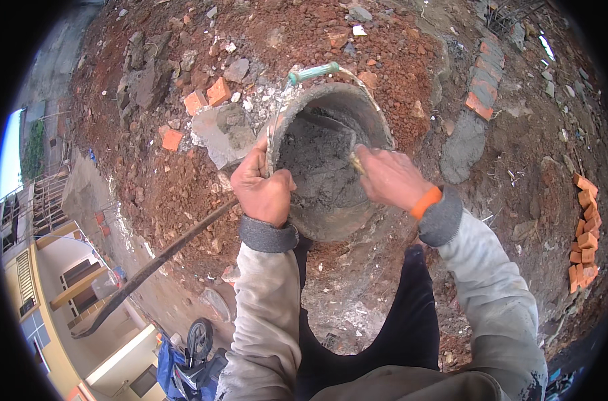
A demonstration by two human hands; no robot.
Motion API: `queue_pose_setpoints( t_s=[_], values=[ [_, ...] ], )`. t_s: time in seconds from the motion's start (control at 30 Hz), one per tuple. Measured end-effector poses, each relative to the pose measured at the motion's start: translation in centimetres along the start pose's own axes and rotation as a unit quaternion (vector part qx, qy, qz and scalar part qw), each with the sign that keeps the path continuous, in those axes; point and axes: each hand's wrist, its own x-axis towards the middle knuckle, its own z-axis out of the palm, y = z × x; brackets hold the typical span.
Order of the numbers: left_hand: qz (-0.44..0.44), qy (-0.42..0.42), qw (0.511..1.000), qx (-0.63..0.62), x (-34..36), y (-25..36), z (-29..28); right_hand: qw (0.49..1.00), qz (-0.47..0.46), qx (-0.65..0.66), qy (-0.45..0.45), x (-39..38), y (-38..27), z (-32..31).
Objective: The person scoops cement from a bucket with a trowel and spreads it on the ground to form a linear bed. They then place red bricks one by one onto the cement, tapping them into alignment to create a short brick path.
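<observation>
One bucket [364, 108] between two hands, wet mortar [317, 167] inside: likely heavy; mortar soft, thick, rim perhaps slick. Best hold: rim, or green grip [314, 72] on bucket's wire handle. Left hand [262, 188] clasped on bucket's left rim. Right hand [392, 175] closed round handle of one trowel [357, 161], inside bucket toward right. Three loose brick pieces [218, 91] left of bucket; one brick pile [587, 230] well right of bucket, bricks overlapping, cannot count exactly.
</observation>
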Motion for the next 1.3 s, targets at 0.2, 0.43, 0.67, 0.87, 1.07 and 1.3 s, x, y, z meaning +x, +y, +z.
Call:
queue_pose_setpoints(
  t_s=[0.2, 0.43, 0.67, 0.87, 1.07, 1.3],
  values=[
    [-0.004, 0.060, 0.998, -0.017, 5.0, 0.9, -3.3, 0.981, -0.010, 0.118, -0.154, -0.1, -3.7, -1.1],
    [0.062, 0.001, 0.996, -0.069, 10.6, -2.0, -1.1, 0.982, 0.178, 0.043, -0.057, 7.2, 4.2, 2.3],
    [-0.031, 0.025, 0.993, -0.107, 14.4, -6.5, -5.3, 0.880, 0.186, 0.386, -0.206, 10.6, 0.0, 6.8],
    [-0.042, 0.010, 0.994, -0.105, 14.4, -7.3, -6.5, 0.789, 0.191, 0.517, -0.272, 13.4, -1.9, 8.8],
    [0.046, 0.030, 0.994, -0.090, 15.2, -10.1, -6.7, 0.715, 0.234, 0.596, -0.281, 14.3, -4.8, 6.4],
    [-0.015, 0.010, 0.993, -0.118, 15.3, -9.0, -7.0, 0.961, 0.103, 0.174, -0.190, 14.7, -4.8, 2.3]
  ],
)
